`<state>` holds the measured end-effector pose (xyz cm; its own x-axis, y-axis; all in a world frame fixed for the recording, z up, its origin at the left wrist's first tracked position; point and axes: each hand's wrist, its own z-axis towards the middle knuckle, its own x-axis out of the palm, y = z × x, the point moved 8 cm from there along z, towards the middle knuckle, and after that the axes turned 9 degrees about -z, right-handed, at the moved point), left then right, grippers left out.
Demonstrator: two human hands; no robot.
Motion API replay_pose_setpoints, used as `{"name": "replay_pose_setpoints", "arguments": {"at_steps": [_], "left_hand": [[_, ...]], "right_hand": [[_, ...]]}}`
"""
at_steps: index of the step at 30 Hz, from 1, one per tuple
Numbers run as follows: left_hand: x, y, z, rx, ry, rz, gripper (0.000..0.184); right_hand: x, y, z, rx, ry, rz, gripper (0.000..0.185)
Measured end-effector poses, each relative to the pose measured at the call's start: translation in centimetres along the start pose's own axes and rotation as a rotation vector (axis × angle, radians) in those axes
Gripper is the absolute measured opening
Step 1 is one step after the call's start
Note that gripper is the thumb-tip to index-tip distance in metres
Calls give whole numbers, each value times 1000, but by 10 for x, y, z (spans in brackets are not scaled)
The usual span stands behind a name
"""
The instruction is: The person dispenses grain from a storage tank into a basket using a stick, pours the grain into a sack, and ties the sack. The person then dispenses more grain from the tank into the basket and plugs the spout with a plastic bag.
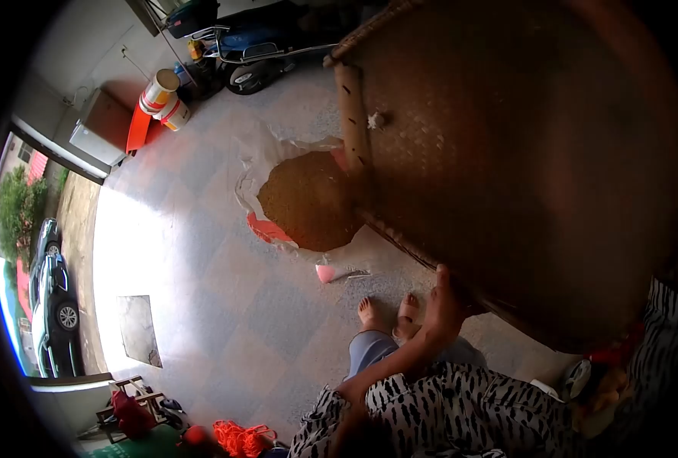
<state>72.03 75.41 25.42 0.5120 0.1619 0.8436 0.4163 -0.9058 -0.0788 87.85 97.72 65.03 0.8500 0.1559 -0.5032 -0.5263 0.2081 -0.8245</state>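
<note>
Woven basket (499, 175), nearest the camera, hangs above the floor (224, 320), partly hiding a brown mass (301, 200) on plastic sheeting (266, 153). Left hand (441, 309) grips the basket's side rim (401, 241); right hand's grip is not discernible. Apparent step: supporting the basket. Next move likely calls for steady balance.

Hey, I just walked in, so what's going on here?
Someone in a black-and-white patterned top is holding a large woven basket, with the left hand gripping its rim. The right hand isn't visible. Beyond the basket's near-side edge, a brown, grainy-looking heap sits in an open plastic bag on the tiled floor. The basket partly hides the heap, and I can't tell whether they touch.
</note>
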Motion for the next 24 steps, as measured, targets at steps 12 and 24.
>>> {"name": "replay_pose_setpoints", "arguments": {"at_steps": [12,24], "left_hand": [[-6,-65,-3,209,-68,999,38],[-30,-123,230,452,-302,1891,41]], "right_hand": [[187,-32,-129,223,267,136,46],[458,177,-462,969,794,1140,33]]}}
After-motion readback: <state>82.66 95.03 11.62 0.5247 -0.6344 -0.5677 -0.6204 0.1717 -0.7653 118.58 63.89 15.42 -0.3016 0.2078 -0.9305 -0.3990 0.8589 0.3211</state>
